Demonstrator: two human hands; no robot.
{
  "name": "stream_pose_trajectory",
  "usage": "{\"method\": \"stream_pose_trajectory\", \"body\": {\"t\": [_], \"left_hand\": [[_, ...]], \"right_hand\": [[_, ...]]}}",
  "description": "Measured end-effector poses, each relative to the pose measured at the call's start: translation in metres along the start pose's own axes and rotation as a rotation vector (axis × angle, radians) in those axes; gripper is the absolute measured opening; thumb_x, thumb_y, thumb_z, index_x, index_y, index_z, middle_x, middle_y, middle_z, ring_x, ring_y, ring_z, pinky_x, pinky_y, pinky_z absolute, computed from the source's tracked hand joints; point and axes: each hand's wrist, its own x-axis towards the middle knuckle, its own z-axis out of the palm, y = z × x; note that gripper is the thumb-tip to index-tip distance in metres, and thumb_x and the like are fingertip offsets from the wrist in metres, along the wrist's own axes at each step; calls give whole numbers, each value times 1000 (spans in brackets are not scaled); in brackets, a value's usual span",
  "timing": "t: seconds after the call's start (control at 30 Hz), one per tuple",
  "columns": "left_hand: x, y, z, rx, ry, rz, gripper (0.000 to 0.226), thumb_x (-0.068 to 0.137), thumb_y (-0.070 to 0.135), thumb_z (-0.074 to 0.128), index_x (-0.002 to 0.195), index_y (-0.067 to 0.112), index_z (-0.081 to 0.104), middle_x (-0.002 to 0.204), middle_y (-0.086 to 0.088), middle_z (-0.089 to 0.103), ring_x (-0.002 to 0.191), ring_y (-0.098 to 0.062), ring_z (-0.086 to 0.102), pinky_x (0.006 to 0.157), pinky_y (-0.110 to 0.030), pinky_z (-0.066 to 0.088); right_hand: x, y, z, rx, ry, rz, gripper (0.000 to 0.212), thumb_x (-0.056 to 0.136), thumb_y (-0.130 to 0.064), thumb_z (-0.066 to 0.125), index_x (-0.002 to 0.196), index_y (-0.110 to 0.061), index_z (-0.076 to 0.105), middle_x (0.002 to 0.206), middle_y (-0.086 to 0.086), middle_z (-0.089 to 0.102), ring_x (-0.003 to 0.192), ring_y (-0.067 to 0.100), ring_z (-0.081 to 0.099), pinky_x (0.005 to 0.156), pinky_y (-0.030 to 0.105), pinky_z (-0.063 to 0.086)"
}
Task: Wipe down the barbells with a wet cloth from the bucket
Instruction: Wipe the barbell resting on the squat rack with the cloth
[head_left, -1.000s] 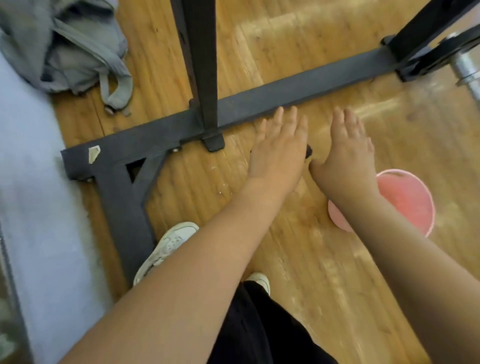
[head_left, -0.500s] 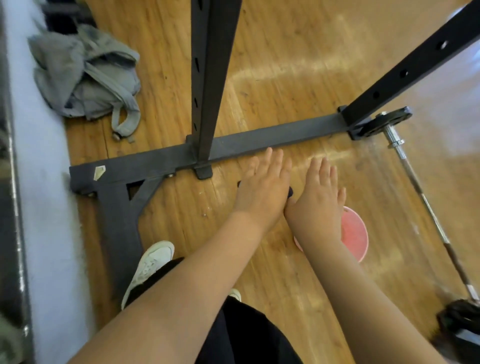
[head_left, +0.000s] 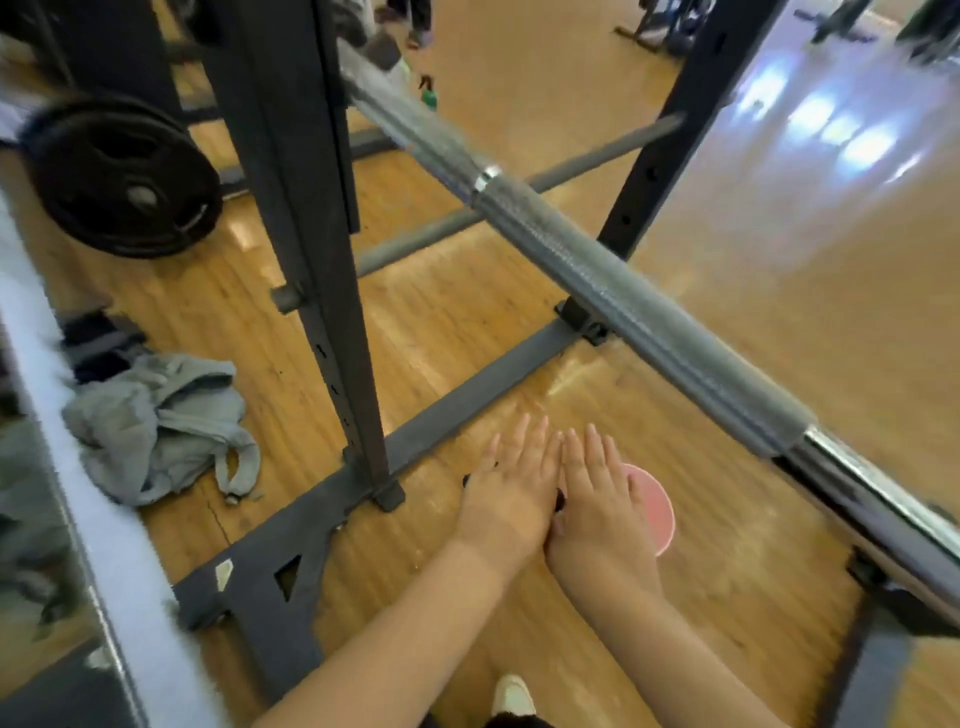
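A long steel barbell (head_left: 623, 296) with a knurled grip runs diagonally across the view, above the floor. My left hand (head_left: 506, 493) and my right hand (head_left: 597, 499) are stretched out side by side below it, palms down, fingers straight, their inner edges touching. Small bits of a dark thing (head_left: 560, 503) peek out from under the palms; what it is cannot be told. A pink bucket (head_left: 657, 504) stands on the wooden floor, partly hidden beneath my right hand.
A dark rack upright (head_left: 322, 234) rises just left of my hands, and its base beam (head_left: 467, 405) crosses the floor. A black weight plate (head_left: 124, 182) stands far left. A grey garment (head_left: 156, 421) lies crumpled on the floor. My white shoe (head_left: 513, 693) is at the bottom.
The view has tilted upward, bringing the racked barbell and the weight plate into sight. My hands have drawn together until they touch, and they stay flat over the bucket.
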Motion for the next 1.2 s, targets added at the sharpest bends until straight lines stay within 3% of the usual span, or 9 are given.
{"method": "stream_pose_trajectory", "body": {"t": [0.07,0.2,0.33,0.47,0.6,0.77,0.87,0.97,1.2], "left_hand": [[-4,2,-26,-11,68,47,53,90,25,41,139,5,44,147,-14,39,136,-26,37,106,-39,37],[-19,-2,-75,-3,-50,13,84,81,25,71,146,7,21,153,-11,20,140,-27,28,110,-40,31],[-43,5,-114,109,-139,38,71,102,23,33,137,8,-26,155,-11,-19,145,-27,-13,119,-40,3],[-50,26,-146,68,-43,26,82,91,20,57,141,3,-6,155,-11,2,145,-31,11,116,-42,22],[-53,48,-170,123,-72,51,68,100,14,28,146,6,-21,157,-10,-19,143,-26,-20,119,-36,-4],[-63,83,-186,156,-111,57,64,102,18,28,148,5,-14,158,-13,-13,145,-26,-14,120,-36,-1],[-70,113,-209,144,-145,26,72,98,20,43,149,1,-3,158,-16,-1,147,-26,2,119,-35,12],[-67,135,-219,28,108,187,77,57,9,80,126,-9,52,129,-25,55,119,-35,55,91,-46,48],[-13,213,-220,3,179,402,72,67,15,64,133,-8,45,136,-23,50,125,-33,50,97,-41,45]], "right_hand": [[-7,-11,-24,-12,-33,2,74,94,-13,34,148,-20,-17,148,-6,-31,133,8,-30,114,35,-11],[-23,-33,-63,-9,-16,-10,77,88,-9,40,150,-14,-6,152,0,-21,131,13,-25,112,37,-5],[-47,-48,-87,0,138,-49,75,54,-18,66,128,-8,57,135,10,54,125,24,49,95,40,40],[-67,-46,-118,70,91,-20,76,84,-10,48,151,-13,12,157,7,17,144,24,16,113,37,5],[-79,-31,-130,82,98,-19,80,64,-12,53,141,-2,38,137,15,50,120,34,52,99,49,43],[-113,-17,-165,28,-27,-140,80,87,-24,48,151,-11,2,157,6,12,142,21,14,118,33,11],[-134,-5,-195,111,8,-178,76,87,-23,53,151,-12,15,155,-2,21,140,11,21,113,20,11],[-153,17,-214,107,252,-117,74,59,-24,65,130,-9,54,129,-2,58,117,10,54,100,15,33],[-158,93,-229,87,382,114,90,68,-12,75,145,-3,30,151,10,30,139,21,22,112,40,20]]}}
